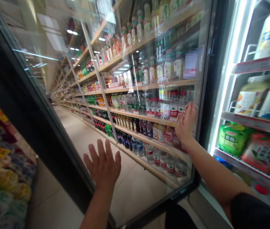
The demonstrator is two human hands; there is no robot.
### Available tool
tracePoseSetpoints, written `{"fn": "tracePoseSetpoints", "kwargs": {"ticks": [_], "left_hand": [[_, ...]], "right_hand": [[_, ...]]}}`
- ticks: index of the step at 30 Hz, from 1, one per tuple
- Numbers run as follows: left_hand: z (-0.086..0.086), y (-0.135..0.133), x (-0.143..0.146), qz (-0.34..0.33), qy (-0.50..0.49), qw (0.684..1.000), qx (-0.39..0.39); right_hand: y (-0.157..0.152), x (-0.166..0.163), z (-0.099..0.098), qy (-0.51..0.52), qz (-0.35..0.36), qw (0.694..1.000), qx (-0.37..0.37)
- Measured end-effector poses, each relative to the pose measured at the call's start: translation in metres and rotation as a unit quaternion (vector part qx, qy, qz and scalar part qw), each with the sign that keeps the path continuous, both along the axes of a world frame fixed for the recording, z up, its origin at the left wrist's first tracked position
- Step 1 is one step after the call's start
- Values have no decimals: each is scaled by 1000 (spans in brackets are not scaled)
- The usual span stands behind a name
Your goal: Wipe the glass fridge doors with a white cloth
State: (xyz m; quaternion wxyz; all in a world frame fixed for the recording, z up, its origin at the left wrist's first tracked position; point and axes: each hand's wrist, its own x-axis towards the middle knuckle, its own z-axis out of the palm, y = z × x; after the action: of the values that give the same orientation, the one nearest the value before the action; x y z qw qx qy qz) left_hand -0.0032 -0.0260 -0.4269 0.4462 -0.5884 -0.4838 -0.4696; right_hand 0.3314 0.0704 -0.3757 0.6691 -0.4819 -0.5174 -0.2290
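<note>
My left hand (103, 162) is raised in front of the glass door (135, 194), fingers spread, holding nothing. Whether its palm touches the pane I cannot tell. Further right, my right hand (186, 124) is up against the glass close to the door's dark frame (205, 105). Its fingers are bent and close together; anything under them is hidden. The door stands open beside a lit fridge. A blurred label (190, 65) is stuck on the pane above my right hand.
Long shelves of bottles (159, 109) show in the glass along a tiled aisle. Inside the fridge at right are bottled drinks (249, 95), a green bag (232, 138) and a red bag (265, 152). Stacked packages (3, 178) stand at lower left, beyond the door's black edge.
</note>
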Motion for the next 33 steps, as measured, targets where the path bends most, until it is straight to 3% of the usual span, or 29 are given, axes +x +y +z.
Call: {"fn": "tracePoseSetpoints", "kwargs": {"ticks": [2, 7, 9, 13, 15, 21, 24, 28, 31, 33], "left_hand": [[0, 0, 0, 5, 7, 1000, 2], [0, 0, 0, 21, 16, 1000, 8], [1, -1, 1, 21, 17, 1000, 10], [1, -3, 2, 10, 10, 1000, 4], [1, -3, 2, 10, 9, 1000, 3], [2, 0, 2, 18, 22, 999, 29], [3, 0, -1, 16, 28, 999, 40], [3, -10, 1, -91, 3, 994, 56], [6, -19, 14, -210, -23, 976, 54], [9, -22, 26, -238, -11, 971, 16]], "right_hand": [[-7, -16, 0, -44, 9, 999, 7], [-34, -65, -23, -217, 45, 975, 14], [-37, -76, -7, -240, 47, 969, 24], [-37, -98, 46, -222, 38, 973, 43], [-43, -116, 56, -230, 40, 972, 39], [-76, -178, 19, -382, 128, 915, 28], [-85, -191, 17, -394, 177, 902, 15], [-92, -194, 21, -392, 267, 880, -15], [-94, -190, 11, -391, 340, 855, -22], [-91, -181, 3, -370, 366, 854, 9]]}}
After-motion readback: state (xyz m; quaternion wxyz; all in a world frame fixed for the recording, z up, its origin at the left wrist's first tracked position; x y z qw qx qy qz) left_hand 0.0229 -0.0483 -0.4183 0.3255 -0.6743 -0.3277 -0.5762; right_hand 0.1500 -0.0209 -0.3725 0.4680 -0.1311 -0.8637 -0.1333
